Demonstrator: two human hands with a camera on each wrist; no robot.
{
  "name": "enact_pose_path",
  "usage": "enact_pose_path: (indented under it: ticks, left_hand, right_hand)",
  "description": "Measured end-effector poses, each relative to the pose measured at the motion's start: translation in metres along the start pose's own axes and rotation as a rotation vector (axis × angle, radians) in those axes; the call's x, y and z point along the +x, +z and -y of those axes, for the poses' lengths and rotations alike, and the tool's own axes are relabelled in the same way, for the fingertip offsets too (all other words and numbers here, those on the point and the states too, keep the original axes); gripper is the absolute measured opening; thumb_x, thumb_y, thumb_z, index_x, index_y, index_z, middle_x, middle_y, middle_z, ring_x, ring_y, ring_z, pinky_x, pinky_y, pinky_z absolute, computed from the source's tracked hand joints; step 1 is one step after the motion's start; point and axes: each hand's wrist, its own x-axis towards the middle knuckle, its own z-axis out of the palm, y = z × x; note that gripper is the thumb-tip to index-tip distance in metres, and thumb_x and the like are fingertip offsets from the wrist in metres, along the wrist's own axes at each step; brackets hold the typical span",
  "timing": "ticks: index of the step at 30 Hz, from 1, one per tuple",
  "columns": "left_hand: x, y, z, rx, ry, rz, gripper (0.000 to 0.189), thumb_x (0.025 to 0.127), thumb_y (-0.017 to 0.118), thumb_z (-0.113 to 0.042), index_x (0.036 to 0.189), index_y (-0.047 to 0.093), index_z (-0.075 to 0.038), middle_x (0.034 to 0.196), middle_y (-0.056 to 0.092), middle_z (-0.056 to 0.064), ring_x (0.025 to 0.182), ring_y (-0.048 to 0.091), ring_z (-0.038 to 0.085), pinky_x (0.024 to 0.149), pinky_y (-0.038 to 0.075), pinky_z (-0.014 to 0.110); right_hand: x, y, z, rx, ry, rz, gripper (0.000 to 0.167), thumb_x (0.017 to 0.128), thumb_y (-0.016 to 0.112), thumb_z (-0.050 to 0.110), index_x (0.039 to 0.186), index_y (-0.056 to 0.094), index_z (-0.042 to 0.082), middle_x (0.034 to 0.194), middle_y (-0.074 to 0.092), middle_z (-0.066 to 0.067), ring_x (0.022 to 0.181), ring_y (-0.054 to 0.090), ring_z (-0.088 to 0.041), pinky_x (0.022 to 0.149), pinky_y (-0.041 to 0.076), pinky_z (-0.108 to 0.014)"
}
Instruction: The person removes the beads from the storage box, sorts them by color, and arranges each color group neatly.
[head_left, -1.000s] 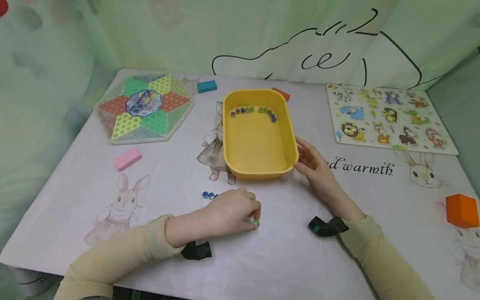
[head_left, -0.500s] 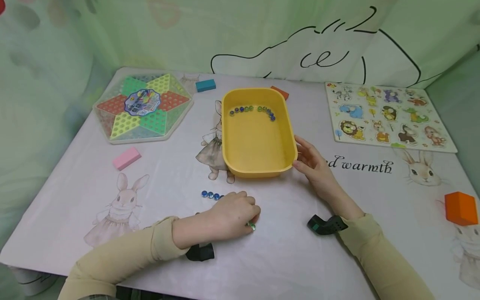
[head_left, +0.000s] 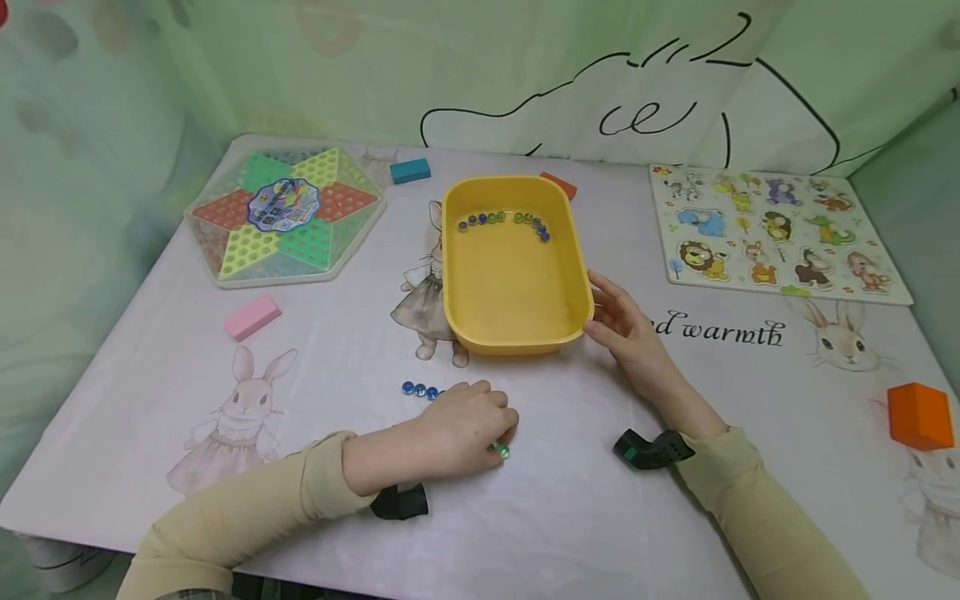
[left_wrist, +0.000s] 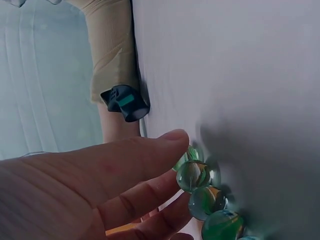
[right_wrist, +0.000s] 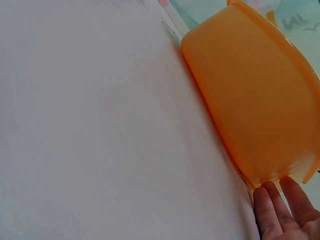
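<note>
Pale green drapes hung along the far side and both ends of a white worktop printed with rabbits and lettering. At the far right lay a puzzle board of animal pictures, and at the far left a hexagonal game board with a coloured star.

Between these 2 boards, a yellow tub stood upright. The right hand rested against the tub's near right corner, thumb and fingers apart and touching its outside. The left hand was on the near side of the tub, well apart from the other, its thumb and fingers pinching 1 green marble.

An orange block stood at the right edge, a pink block lay to the left, and a blue block sat on the far side. A red-orange block showed partly behind the tub.

Smallest were the marbles: 2 curved rows inside the tub's far end, more green marbles lined up beside the pinched piece, and blue marbles left of the hand, partly hidden by it.
</note>
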Motion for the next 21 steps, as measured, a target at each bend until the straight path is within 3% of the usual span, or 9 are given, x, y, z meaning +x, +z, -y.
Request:
enact_pose_path:
  ticks: [12, 16, 21]
  left_hand:
    - [-0.001, -0.009, -0.001, -0.004, 0.009, -0.001, 0.017, 0.078, 0.072, -0.031, 0.088, 0.063, -0.021, 0.081, 0.053, -0.008, 0.080, 0.048, 0.012, 0.069, 0.038, 0.025]
    - [-0.001, -0.026, 0.000, -0.090, 0.037, 0.037, 0.021, 0.079, 0.072, -0.032, 0.094, 0.064, -0.019, 0.085, 0.056, -0.006, 0.079, 0.051, 0.011, 0.070, 0.041, 0.023]
    - [0.005, -0.061, 0.007, -0.287, 0.149, 0.057, 0.022, 0.082, 0.070, -0.029, 0.097, 0.064, -0.015, 0.089, 0.059, -0.003, 0.077, 0.051, 0.009, 0.068, 0.041, 0.019]
  right_hand:
    - [-0.001, 0.002, 0.004, -0.004, -0.009, -0.001, 0.058, 0.094, 0.051, 0.010, 0.146, 0.025, 0.019, 0.143, 0.030, -0.021, 0.116, 0.045, -0.006, 0.091, 0.039, -0.010]
    - [-0.001, 0.002, 0.003, -0.018, -0.006, -0.001, 0.058, 0.094, 0.051, 0.011, 0.146, 0.026, 0.020, 0.143, 0.031, -0.021, 0.115, 0.046, -0.005, 0.092, 0.039, -0.011]
    - [-0.002, 0.001, 0.003, -0.010, -0.018, 0.003, 0.058, 0.094, 0.050, 0.010, 0.146, 0.025, 0.019, 0.143, 0.030, -0.022, 0.114, 0.048, -0.005, 0.091, 0.039, -0.012]
